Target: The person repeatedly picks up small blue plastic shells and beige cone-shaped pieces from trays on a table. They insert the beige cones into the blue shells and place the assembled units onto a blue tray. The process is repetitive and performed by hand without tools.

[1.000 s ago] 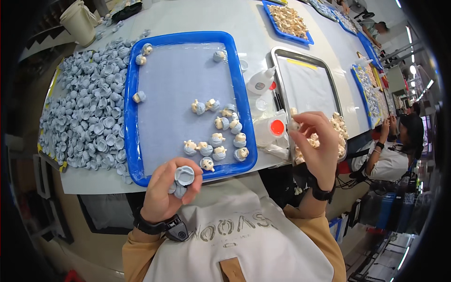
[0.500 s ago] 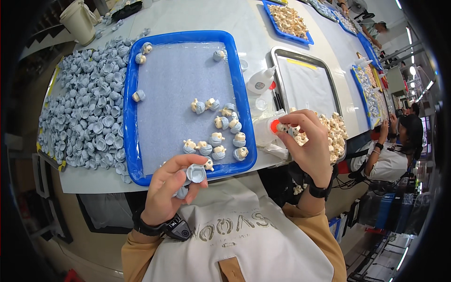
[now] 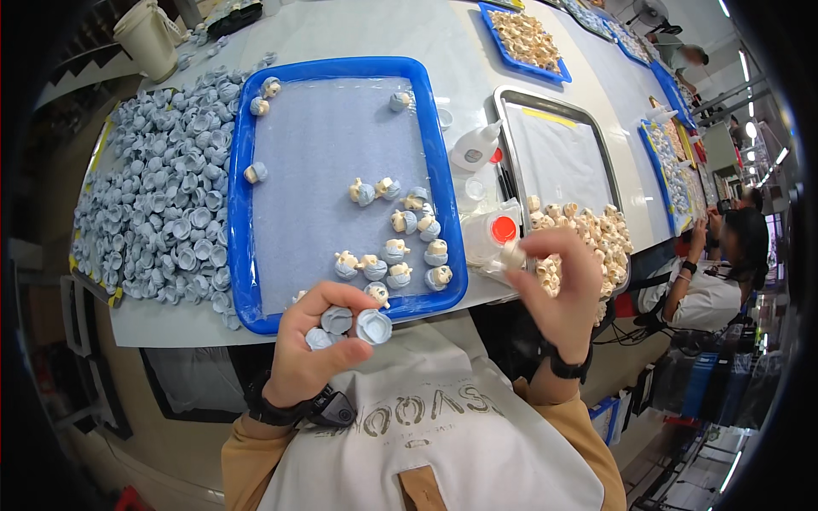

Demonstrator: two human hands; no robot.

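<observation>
My left hand (image 3: pixel 308 362), at the tray's front edge, has its fingers closed around several light-blue hollow shells. One blue shell (image 3: pixel 374 327) is pinched at the fingertips with its hollow side showing. To the right, my right hand (image 3: pixel 564 294) pinches a small cream doll head (image 3: pixel 514 254), blurred by motion. Just beyond it stands a clear container with a round red top (image 3: pixel 504 228). The blue tray (image 3: pixel 241 204) bears several doll heads with blue shells fitted on them (image 3: pixel 398 251), mostly gathered at its near right corner.
A large heap of blue shells (image 3: pixel 183 187) covers the left side. At the right, a metal tray (image 3: pixel 609 166) holds piled cream doll heads (image 3: pixel 592 243). Between the trays stands a white squeeze bottle (image 3: pixel 475 149). A co-worker (image 3: pixel 711 264) sits at the far right.
My right hand has drawn the doll head down and away from the red-topped container. My left hand has shifted slightly right, and a blue shell now sits out at its fingertips.
</observation>
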